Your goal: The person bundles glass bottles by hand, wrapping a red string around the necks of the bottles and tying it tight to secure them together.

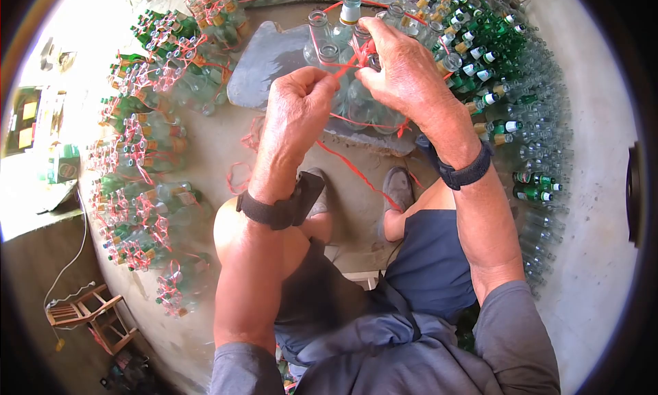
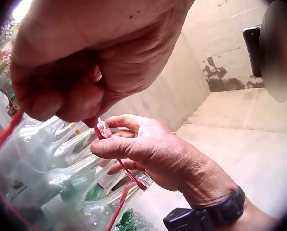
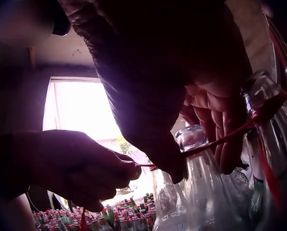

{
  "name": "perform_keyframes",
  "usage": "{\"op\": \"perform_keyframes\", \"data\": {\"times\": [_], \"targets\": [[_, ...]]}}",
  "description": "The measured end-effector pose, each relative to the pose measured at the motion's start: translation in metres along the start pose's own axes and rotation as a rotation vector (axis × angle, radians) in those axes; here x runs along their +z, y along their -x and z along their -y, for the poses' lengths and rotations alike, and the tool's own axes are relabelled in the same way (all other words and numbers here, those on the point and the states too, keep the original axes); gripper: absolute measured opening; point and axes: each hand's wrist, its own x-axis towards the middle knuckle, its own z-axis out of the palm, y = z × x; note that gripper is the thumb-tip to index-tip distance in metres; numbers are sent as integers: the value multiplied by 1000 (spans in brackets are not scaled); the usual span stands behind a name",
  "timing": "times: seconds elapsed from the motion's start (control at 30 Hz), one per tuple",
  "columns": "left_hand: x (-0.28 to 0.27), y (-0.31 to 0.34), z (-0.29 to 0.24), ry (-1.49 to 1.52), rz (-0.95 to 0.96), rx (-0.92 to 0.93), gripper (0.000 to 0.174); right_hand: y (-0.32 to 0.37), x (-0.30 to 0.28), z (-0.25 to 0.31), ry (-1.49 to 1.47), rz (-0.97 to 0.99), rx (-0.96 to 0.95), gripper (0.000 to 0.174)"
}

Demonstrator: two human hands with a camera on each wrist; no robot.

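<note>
Clear glass bottles point(image 1: 319, 35) stand grouped on a grey slab point(image 1: 257, 69), with red plastic string point(image 1: 361, 56) running around and across their necks. My left hand point(image 1: 298, 110) curls its fingers and pinches one end of the string, drawing it taut just left of the group. Over the bottle tops, my right hand point(image 1: 415, 69) spreads around a bottle neck. In the right wrist view, its thumb point(image 3: 172, 166) touches the string beside a bottle mouth point(image 3: 191, 137), its fingers on the other side. Those fingers look loosely extended in the left wrist view.
String-tied bundles of bottles point(image 1: 154, 141) line the left side. Loose green bottles point(image 1: 469, 35) and clear ones point(image 1: 545, 148) crowd the right by the wall. Loose string point(image 1: 353, 169) trails to a shoe point(image 1: 397, 188). A small wooden chair point(image 1: 86, 313) lies at lower left.
</note>
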Motion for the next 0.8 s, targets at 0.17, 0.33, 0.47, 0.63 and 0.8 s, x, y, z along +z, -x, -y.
{"op": "perform_keyframes", "data": {"times": [0.17,0.33,0.47,0.63,0.8], "targets": [[-1,-8,11,150,45,-15,24,0,1,1,19,15,22,65],[4,-5,4,86,-1,-28,24,-1,1,-1,4,19,25,65],[11,-5,0,14,-102,104,24,-1,0,-2,17,-42,-36,53],[8,-12,10,-186,-129,317,19,-1,1,-2,20,-32,-14,60],[4,-14,6,-349,-135,448,15,-5,-4,1,-3,20,42,56]]}}
